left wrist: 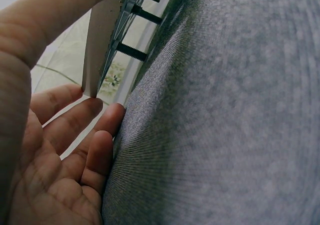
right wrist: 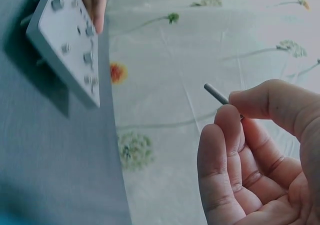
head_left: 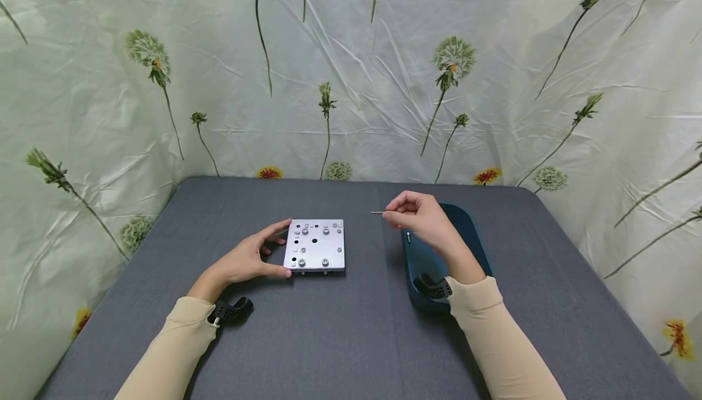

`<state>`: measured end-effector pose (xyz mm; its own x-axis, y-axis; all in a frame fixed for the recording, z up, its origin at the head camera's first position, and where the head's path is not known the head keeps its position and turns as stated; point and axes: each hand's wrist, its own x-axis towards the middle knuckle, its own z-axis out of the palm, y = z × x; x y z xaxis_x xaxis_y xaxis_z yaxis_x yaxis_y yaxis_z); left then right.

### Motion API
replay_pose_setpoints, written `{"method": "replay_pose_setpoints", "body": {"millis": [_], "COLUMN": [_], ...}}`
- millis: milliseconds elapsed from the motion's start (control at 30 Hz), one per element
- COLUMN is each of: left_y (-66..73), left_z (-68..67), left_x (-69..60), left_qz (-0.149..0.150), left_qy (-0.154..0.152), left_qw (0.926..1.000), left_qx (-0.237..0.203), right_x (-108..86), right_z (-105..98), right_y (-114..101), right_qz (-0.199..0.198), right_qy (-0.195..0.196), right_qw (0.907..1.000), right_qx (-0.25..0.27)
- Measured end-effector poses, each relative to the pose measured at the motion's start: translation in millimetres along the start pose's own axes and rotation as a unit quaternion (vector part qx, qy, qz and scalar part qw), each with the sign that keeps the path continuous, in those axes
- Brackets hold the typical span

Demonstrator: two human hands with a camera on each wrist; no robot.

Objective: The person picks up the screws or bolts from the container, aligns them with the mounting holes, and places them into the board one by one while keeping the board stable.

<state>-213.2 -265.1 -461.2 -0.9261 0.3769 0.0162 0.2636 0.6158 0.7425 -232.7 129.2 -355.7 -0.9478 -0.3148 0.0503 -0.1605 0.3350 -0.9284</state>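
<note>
A silver metal plate [head_left: 325,250] with holes and several screws set in it stands raised over the grey table, screw ends showing below. My left hand [head_left: 248,261] holds its left side, thumb at the near corner and fingertips at the far one. In the left wrist view, threaded screw shanks [left wrist: 132,51] stick out from the plate's underside. My right hand [head_left: 421,220], above the blue tray's far left part, pinches a thin threaded screw [right wrist: 215,93] between thumb and fingers. Its shank points left toward the plate; the fingertips hide the other end.
The blue tray [head_left: 467,224] stands right of the plate, partly hidden under my right forearm. A small screw [head_left: 408,237] lies at the tray's left side. Grey cloth covers the table [head_left: 351,339], and a flower-patterned curtain [head_left: 362,113] hangs behind it.
</note>
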Motion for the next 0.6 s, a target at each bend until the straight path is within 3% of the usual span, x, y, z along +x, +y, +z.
{"method": "replay_pose_setpoints", "body": {"millis": [600], "left_y": [-2.0], "left_z": [0.2], "left_x": [0.9], "left_qz": [-0.006], "left_qy": [-0.002], "left_qw": [1.0000], "left_qx": [0.001], "right_x": [46.4], "right_z": [68.3], "right_y": [-9.6], "right_qz": [0.009], "right_qy": [-0.031], "right_qw": [0.9985], "right_qx": [-0.043]}}
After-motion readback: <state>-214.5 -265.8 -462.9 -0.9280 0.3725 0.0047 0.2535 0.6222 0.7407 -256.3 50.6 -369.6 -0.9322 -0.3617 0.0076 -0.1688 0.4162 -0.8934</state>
